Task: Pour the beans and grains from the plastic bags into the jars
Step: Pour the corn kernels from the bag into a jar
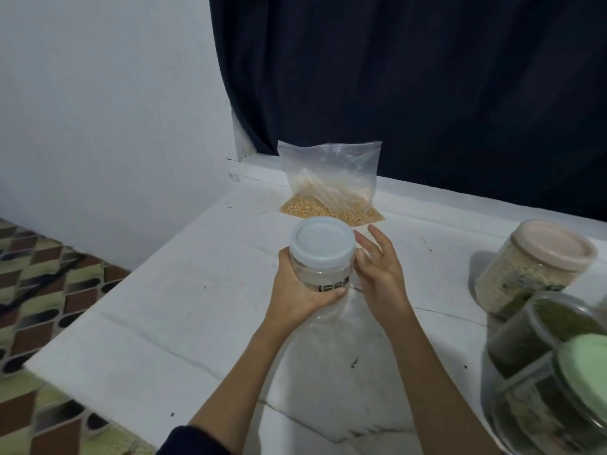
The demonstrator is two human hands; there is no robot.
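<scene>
While lidded, clear jar (320,257) in left grip's (297,290) clamped curl, right grip (377,270) open alongside.

My left grip (303,287) curls round, thumb across the front; my right grip (377,270) rests alongside, fingers straight.

White table (170,323); grain bag (330,185), three filled jars (532,267) on it

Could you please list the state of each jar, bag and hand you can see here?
clear jar: empty, white lid on, held
plastic bag: standing, part full of yellow grain
pink-lidded jar: full, closed
green-lidded jars: filled, lidded
left hand: grips the clear jar
right hand: fingers straight, against the clear jar's side
</scene>
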